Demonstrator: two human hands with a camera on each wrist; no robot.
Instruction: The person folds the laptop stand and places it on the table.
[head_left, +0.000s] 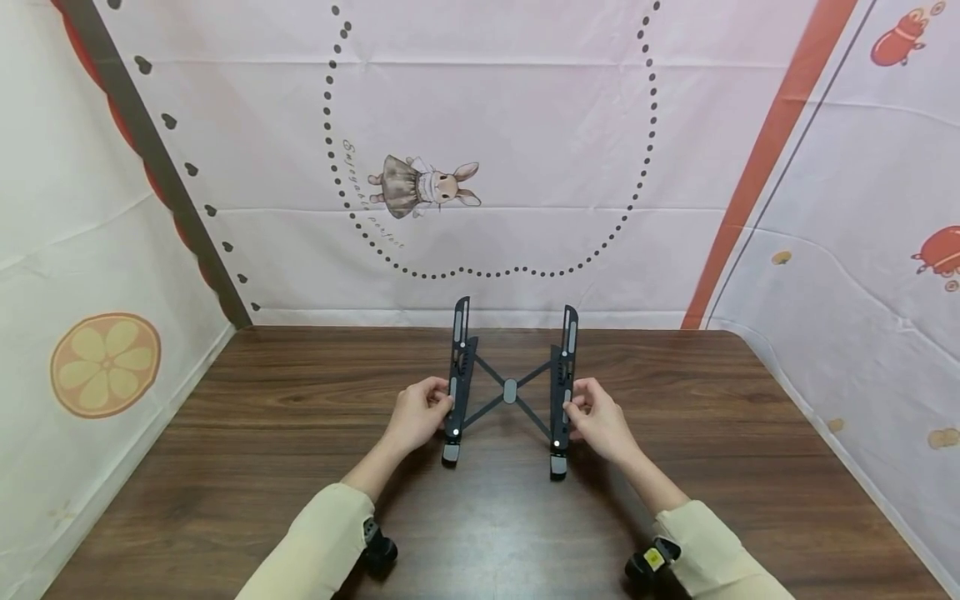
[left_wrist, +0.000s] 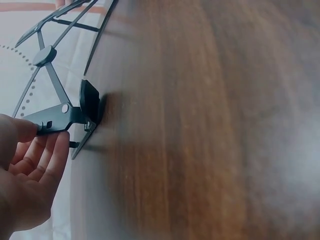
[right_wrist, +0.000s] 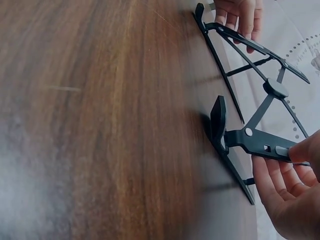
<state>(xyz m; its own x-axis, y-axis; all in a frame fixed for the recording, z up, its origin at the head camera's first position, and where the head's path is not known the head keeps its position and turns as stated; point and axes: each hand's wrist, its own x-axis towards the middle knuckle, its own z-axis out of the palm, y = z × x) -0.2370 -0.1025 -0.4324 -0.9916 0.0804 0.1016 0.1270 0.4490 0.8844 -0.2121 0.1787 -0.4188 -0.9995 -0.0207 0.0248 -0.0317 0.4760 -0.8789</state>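
A black folding laptop stand (head_left: pixel 510 391) stands unfolded on the table, its two side rails joined by an X-shaped brace with a grey oval hub. My left hand (head_left: pixel 420 412) pinches the left rail near its lower front part, thumb on top and fingers beneath, as the left wrist view shows with the hand (left_wrist: pixel 35 175). On the other side my right hand (head_left: pixel 600 419) grips the right rail the same way; the right wrist view shows this hand (right_wrist: pixel 290 195) with its thumb over a grey pad. Short lips rise at the rails' front ends.
The stand is on a dark brown wood-grain table (head_left: pixel 300 500). Behind it hangs a pale printed cloth (head_left: pixel 510 133) with a rabbit figure, and more cloth lines both sides. A dark wrist camera (head_left: pixel 378 550) sits at the left sleeve, another camera (head_left: pixel 651 562) at the right.
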